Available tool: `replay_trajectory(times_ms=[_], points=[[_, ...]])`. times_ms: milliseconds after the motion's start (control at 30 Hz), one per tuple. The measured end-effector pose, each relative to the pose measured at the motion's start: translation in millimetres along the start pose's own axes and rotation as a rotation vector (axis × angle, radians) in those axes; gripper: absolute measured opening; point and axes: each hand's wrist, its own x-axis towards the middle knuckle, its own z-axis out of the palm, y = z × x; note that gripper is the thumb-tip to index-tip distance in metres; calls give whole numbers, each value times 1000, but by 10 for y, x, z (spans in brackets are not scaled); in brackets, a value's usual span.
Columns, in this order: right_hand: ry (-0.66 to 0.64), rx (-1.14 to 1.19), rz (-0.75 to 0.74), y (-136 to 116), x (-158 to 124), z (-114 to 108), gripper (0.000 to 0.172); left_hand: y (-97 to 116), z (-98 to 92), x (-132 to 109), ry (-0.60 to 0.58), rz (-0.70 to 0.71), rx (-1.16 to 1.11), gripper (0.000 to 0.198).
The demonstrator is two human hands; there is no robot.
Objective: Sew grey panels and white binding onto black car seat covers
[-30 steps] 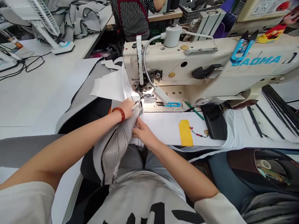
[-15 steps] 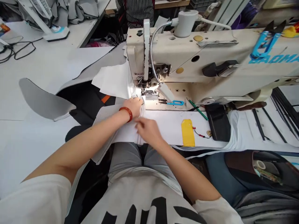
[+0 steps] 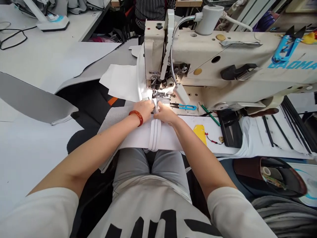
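Observation:
Close in front of the needle area of a cream sewing machine [image 3: 178, 49], my left hand [image 3: 145, 109] is closed on a light grey textured fabric [image 3: 115, 115]. A red bangle circles that wrist. My right hand [image 3: 165, 113], to its right, pinches a white zipper tape [image 3: 155, 134] with two grey lines along it. The tape runs from under the presser foot [image 3: 159, 95] down over the table's front edge. Both hands' fingertips nearly meet at the tape; exactly what lies under the left fingers is hidden.
Blue thread snips [image 3: 185, 106], a green pen [image 3: 210, 115], a yellow tag [image 3: 200, 134] and a black phone-like object [image 3: 230, 129] lie right. Large grey-and-black fabric pieces [image 3: 37, 99] spread left. A brown-rimmed container [image 3: 282, 175] stands lower right. A person in striped clothing [image 3: 151, 13] is behind.
My right hand has moved up and forward from below the left hand to its right side, and now grips the zipper tape. The tape lies flatter and shows wider. The view has shifted slightly.

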Motion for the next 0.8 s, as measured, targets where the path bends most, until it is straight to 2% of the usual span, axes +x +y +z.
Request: replay_trajectory(times_ms=[100,200,333,567,633,700,767,800], points=[[-115,-127,-25,-30,7,11,82,7,35,-31,4,34,-22,29],[-97,-365,-112,-61,-18,35,87,39,44,-62,8,41,-63,31],[-126,-658,-65,-99,-45,27,89,71,44,-43,3,15,-79,31],[-48,-823,-41,-188,50,10,78,61,53,145,48,22,-10,33],[1,-835,-47,-164,-60,69,73,59,62,189,83,26,20,31],[97,-826,-107,-84,-289,175,63,51,63,222,105,32,46,31],[166,-780,-288,51,-594,310,55,25,34,242,96,42,57,33],[145,-743,-422,130,-750,378,51,4,4,245,81,50,56,33]])
